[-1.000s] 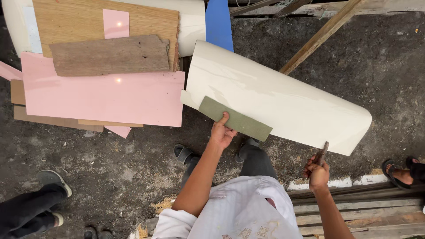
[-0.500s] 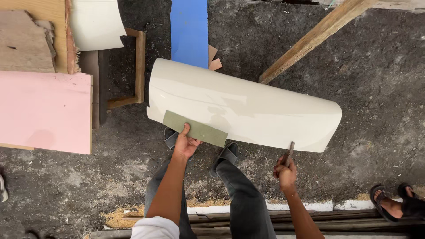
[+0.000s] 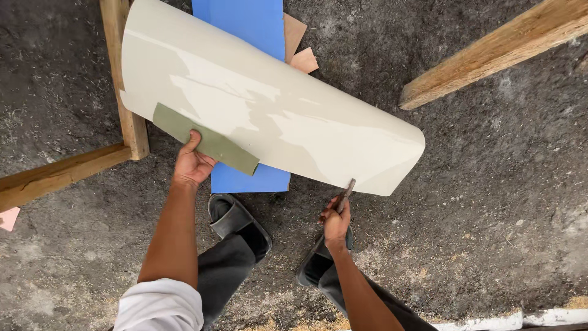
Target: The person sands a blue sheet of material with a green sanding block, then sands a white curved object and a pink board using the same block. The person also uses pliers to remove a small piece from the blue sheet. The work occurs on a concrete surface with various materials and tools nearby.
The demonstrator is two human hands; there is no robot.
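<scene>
While it's bowed into a glossy cream curve, one big laminate sheet (image 3: pixel 269 116) is held above the gritty floor (image 3: pixel 490 202), its olive-green underside flap (image 3: pixel 205 140) gripped by the left hand (image 3: pixel 193 164). A thin cutting tool (image 3: pixel 345 195) is clenched in the right hand (image 3: pixel 336 222) at the sheet's lower edge. One blue board (image 3: pixel 248 24) and two wooden beams (image 3: pixel 125 92) are seen around it.

Glossy cream laminate sheet (image 3: pixel 269 116); rough wooden beam (image 3: pixel 496 52).
</scene>
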